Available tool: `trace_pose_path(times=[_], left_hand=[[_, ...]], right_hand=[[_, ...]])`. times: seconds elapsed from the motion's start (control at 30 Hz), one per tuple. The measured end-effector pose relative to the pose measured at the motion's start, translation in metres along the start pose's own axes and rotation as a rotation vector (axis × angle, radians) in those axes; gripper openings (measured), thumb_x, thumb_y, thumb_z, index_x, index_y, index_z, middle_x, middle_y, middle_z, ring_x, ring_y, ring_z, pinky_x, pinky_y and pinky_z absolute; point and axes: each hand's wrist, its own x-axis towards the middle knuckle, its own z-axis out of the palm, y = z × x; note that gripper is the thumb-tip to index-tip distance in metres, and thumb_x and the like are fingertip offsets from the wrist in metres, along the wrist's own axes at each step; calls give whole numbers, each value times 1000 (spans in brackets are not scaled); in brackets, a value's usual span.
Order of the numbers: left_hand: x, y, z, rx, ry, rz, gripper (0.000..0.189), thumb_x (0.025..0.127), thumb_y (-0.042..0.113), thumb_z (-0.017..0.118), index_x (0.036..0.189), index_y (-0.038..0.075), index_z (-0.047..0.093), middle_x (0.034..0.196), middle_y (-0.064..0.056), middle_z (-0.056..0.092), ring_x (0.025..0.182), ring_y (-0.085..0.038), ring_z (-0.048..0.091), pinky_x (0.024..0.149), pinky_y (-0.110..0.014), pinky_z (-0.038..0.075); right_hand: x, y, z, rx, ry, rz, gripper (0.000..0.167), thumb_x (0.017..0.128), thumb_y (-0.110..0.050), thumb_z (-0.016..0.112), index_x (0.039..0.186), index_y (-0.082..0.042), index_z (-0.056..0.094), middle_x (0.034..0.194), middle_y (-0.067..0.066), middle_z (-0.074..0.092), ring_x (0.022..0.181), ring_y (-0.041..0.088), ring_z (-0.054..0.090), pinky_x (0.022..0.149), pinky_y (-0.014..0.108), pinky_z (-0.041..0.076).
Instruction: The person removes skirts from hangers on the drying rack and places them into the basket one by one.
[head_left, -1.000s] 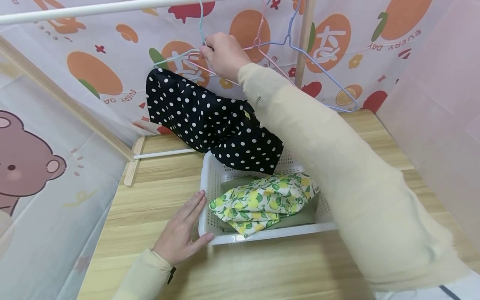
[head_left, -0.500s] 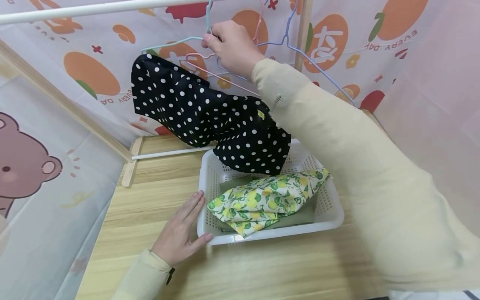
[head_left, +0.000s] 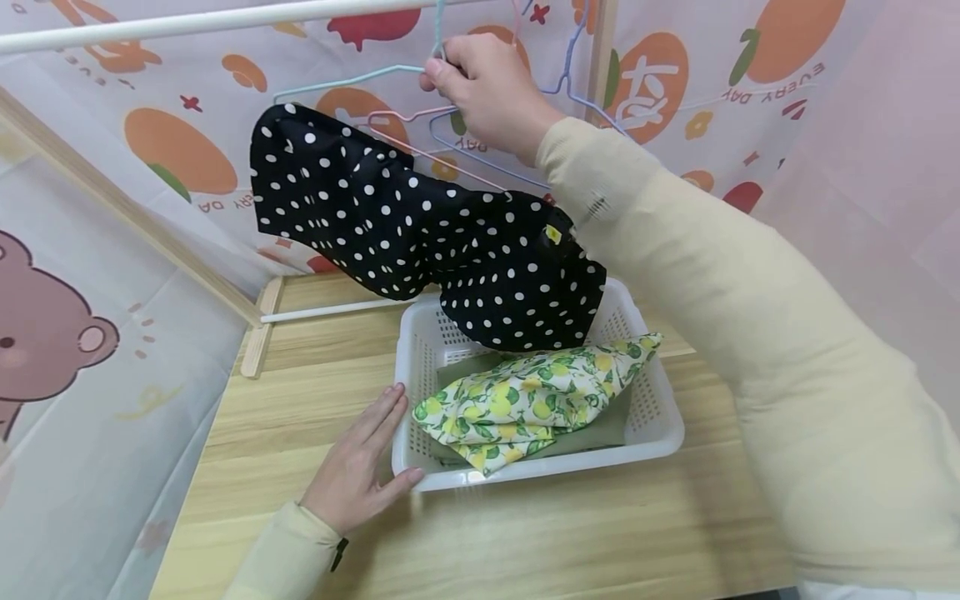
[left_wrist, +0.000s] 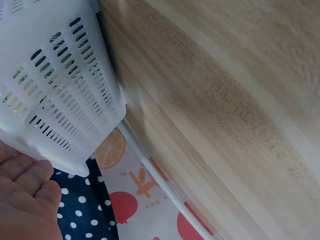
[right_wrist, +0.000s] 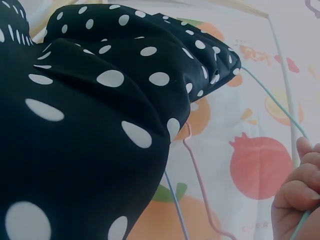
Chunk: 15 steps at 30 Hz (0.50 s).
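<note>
My right hand grips a mint-green hanger just below its hook. On the hanger droops a black garment with white polka dots, its lower part above the back of the white basket. The right wrist view shows fingers curled round the thin hanger, with the dotted garment filling the left side. My left hand rests at the basket's left rim, fingers straight. In the left wrist view, this hand lies beside the basket's slotted wall.
A lemon-print cloth lies in the basket on olive fabric. Across the top runs a white rail, and a pink hanger and a blue hanger hang behind the garment. The rack's wooden foot stands at the back left.
My right hand has moved to the right and slightly up with the hanger, and the dotted garment appears larger and more spread out. The left hand stays at the basket rim.
</note>
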Motion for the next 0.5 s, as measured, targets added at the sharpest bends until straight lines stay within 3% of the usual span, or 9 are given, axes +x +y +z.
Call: trace_pose_path(times=[0.17, 0.37, 0.5], left_hand=[[0, 0, 0, 1, 3, -3, 93, 76, 43, 75, 145, -4, 35, 154, -16, 27, 140, -34, 28, 118, -33, 14], [-1, 0, -1, 1, 7, -12, 92, 76, 42, 76, 145, -3, 35, 154, -16, 27, 140, -34, 29, 118, -34, 14], [-2, 0, -1, -5, 8, -12, 92, 76, 42, 75, 145, -4, 35, 155, -16, 27, 140, -34, 29, 118, -34, 14]], right_hand=[[-7, 3, -5, 61, -2, -40, 31, 102, -29, 42, 113, -9, 64, 86, 0, 56, 63, 11, 39, 60, 24, 35], [-17, 4, -10, 97, 3, -68, 32, 102, -29, 42, 113, -9, 65, 78, 3, 50, 60, 13, 38, 54, 24, 33], [-23, 4, -12, 103, 18, -92, 31, 103, -28, 42, 112, -9, 64, 84, 3, 54, 64, 13, 36, 56, 24, 30]])
